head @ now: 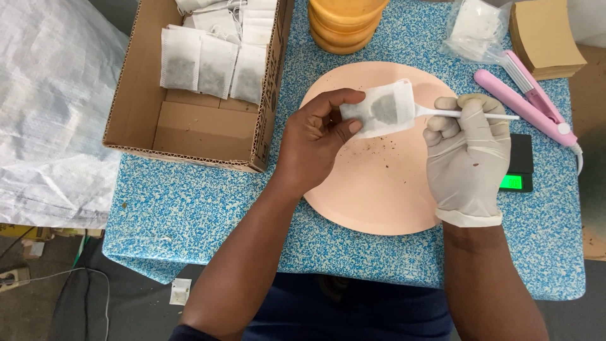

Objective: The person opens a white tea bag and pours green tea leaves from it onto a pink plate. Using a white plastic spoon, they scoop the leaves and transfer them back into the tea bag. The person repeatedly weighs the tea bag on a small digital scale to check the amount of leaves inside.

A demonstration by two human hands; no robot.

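Filling step: the bare left hand [315,136] pinches a small white tea bag [382,108] above the pink plate [379,189] at mid-surface, while the gloved right hand [467,151] grips a white spoon [467,115] — its tip at the bag's mouth; tipping it in calls for steadiness.

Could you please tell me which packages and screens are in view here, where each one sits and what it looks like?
Cardboard box: upper left of the table, open, brown, holding white filled sachets.
Sachet: white, squarish, dark contents, pinched in the left hand over the pink plate.
Clear plastic bag: top right, crumpled, white contents.
Scale screen: small green lit rectangle beside the gloved right hand.
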